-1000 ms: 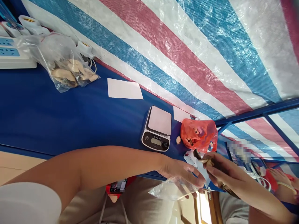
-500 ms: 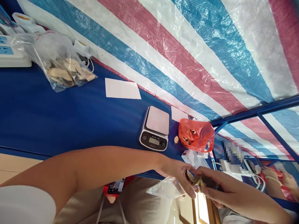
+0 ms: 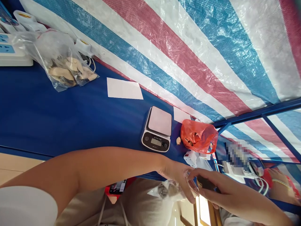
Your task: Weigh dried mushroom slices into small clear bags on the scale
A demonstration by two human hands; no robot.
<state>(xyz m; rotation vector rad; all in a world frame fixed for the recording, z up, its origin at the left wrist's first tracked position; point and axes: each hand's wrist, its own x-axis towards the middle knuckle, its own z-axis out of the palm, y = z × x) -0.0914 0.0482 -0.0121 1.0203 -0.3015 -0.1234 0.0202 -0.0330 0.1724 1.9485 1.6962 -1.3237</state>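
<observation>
Left hand point(image 3: 179, 175) grips a clear bag point(image 3: 166, 190) past the near edge of the tabletop point(image 3: 70, 116); my right hand point(image 3: 221, 188) pinches a dark piece point(image 3: 204, 182) at its mouth. Slackening could spill both.

The dark piece point(image 3: 205, 182) is partly covered by the right hand point(image 3: 225, 186). The contents of the clear bag point(image 3: 156, 192) are blurred by the plastic. Most contents of the red bag point(image 3: 207, 133) are concealed by its folds. The reading on the scale point(image 3: 160, 121) cannot be made out. The power strip point(image 3: 16, 59) is cut off by the left edge, a co-worker's arm point(image 3: 279, 190) by the right.
</observation>
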